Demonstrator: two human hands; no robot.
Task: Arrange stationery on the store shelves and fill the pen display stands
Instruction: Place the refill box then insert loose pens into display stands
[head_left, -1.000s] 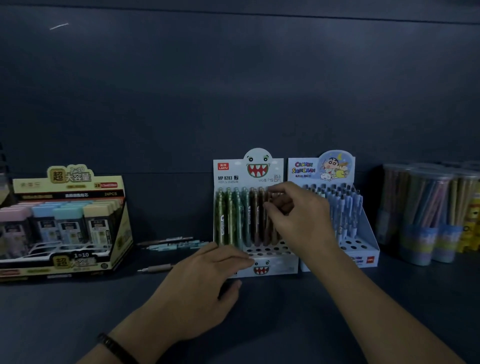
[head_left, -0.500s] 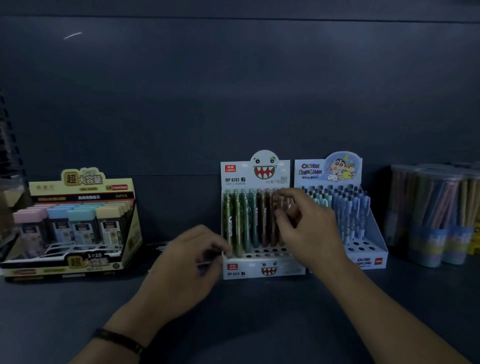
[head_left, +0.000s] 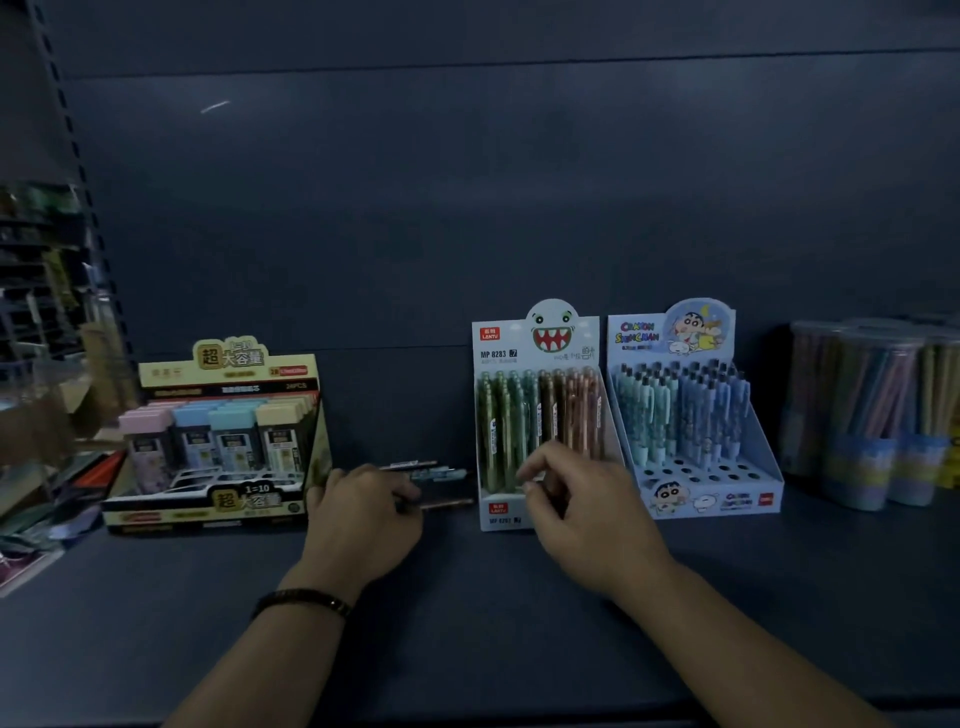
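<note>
1. The yellow display box (head_left: 218, 436) stands at the left of the shelf (head_left: 467, 649). Its back rows hold small pastel-capped cases, and the front slots look partly bare. It seems placed, though perhaps not topped up.
2. Just right of the box, a few loose pens (head_left: 441, 472) lie flat on the shelf, not yet in any stand. These look like the stock left to slot in.
3. The left hand (head_left: 363, 514) rests on the shelf over those pens. Its fingers curl down onto the brown pen (head_left: 452, 502), whose far end pokes out past them, and it appears to be taking hold of it.
4. The monster-face stand (head_left: 540, 338) is partly filled, with green, brown and pink pens upright in its back rows. The front rows are mostly hidden, so I cannot count the free holes.
5. The right hand (head_left: 582, 525) hovers in front of that stand's lower rows. Its fingers are loosely curled and no pen shows in them.
6. The cartoon stand (head_left: 675, 332) touches the monster-face stand's right side. Blue and teal pens fill its back rows, while the front holes (head_left: 701, 474) are bare, so filling remains there too.
7. The clear pencil tubs (head_left: 857, 415) stand at the far right, apart from the stands, and look already shelved.
</note>
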